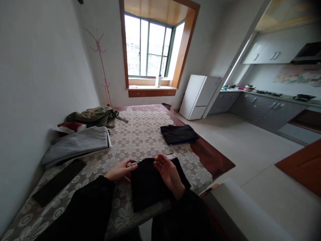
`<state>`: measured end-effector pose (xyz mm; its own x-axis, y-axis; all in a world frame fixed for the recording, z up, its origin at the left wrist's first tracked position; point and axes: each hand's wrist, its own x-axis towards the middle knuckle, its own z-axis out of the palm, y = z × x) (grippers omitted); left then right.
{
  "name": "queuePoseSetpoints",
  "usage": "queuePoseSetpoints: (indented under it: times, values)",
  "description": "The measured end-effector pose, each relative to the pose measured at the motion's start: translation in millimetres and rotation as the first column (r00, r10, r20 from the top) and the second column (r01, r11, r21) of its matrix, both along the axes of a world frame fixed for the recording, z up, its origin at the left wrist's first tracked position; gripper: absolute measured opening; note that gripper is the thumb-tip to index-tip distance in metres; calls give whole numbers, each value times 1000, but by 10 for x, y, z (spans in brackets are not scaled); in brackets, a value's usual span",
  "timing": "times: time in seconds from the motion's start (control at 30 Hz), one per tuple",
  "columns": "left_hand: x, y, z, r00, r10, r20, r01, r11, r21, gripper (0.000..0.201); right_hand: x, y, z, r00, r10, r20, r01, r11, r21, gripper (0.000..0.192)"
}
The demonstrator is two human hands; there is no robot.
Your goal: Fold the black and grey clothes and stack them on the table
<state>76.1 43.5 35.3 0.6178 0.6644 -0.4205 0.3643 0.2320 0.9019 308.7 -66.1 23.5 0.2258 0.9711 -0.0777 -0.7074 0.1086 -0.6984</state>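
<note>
A black folded garment (147, 184) lies on the lace-covered table (140, 134) right in front of me. My left hand (121, 170) rests at its left edge, fingers pinching the top left corner. Palm up and fingers spread, my right hand (169, 174) lies on top of the garment near its upper right part. A thin white strip shows along the garment's top edge. Both my sleeves are black.
A second folded black garment (179, 134) lies further right on the table. Folded grey cloth (77, 144), an olive jacket (95, 115) and a red item sit along the left wall. A dark flat strip (59, 182) lies at left. Fridge (198, 97) and kitchen counter stand beyond.
</note>
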Motion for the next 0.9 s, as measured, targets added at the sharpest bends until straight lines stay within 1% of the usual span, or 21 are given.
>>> queuePoseSetpoints:
  times: [0.07, 0.13, 0.2, 0.23, 0.3, 0.33, 0.4, 0.5, 0.63, 0.7, 0.77, 0.83, 0.87, 0.9]
  values:
    - [46, -46, -35, 999, 21, 32, -22, 999, 50, 82, -30, -33, 3, 996, -29, 85, 28, 999, 17, 24]
    - [86, -72, -81, 998, 50, 41, -54, 993, 104, 79, -54, -92, -17, 977, -32, 213, 27, 999, 24, 27]
    - [108, -77, -117, 997, 66, 34, -70, 989, 127, 74, -58, -180, -57, 935, 32, 353, -37, 999, 6, 31]
    - [111, -74, -128, 997, 71, 34, -75, 989, 131, 72, -49, -230, -81, 912, 74, 404, -79, 997, -6, 35]
    - [106, -67, -139, 996, 73, 49, -79, 988, 129, 65, -9, -324, -126, 887, 128, 444, -135, 991, -18, 48]
    - [101, -63, -142, 996, 71, 60, -78, 989, 123, 63, 21, -363, -145, 891, 122, 436, -131, 991, -11, 53]
    - [91, -54, -146, 995, 69, 78, -77, 992, 102, 63, 87, -409, -171, 914, 55, 401, -65, 998, 11, 58]
    - [80, -30, -159, 994, 66, 82, -71, 995, 64, 68, 167, -406, -188, 922, -96, 374, 86, 995, 45, 60]
    - [74, -6, -137, 995, 42, 89, -46, 998, 42, 62, 182, -363, -182, 889, -295, 351, 279, 955, 97, 58]
    - [74, -32, -91, 990, 54, 130, -51, 998, -26, 61, 156, -405, -186, 845, -368, 387, 349, 929, 121, 58]
    - [74, -98, -35, 974, 73, 216, -35, 984, -174, 61, 104, -542, -229, 767, -439, 468, 427, 894, 140, 56]
    - [78, -186, 6, 952, 78, 297, 26, 943, -333, 59, 3, -775, -330, 692, -478, 540, 482, 864, 147, 50]
    - [84, -229, 14, 945, 73, 318, 58, 921, -384, 55, -74, -912, -399, 689, -463, 557, 472, 871, 140, 44]
    - [93, -266, 11, 942, 70, 328, 77, 908, -412, 50, -170, -1050, -473, 737, -415, 534, 424, 899, 113, 40]
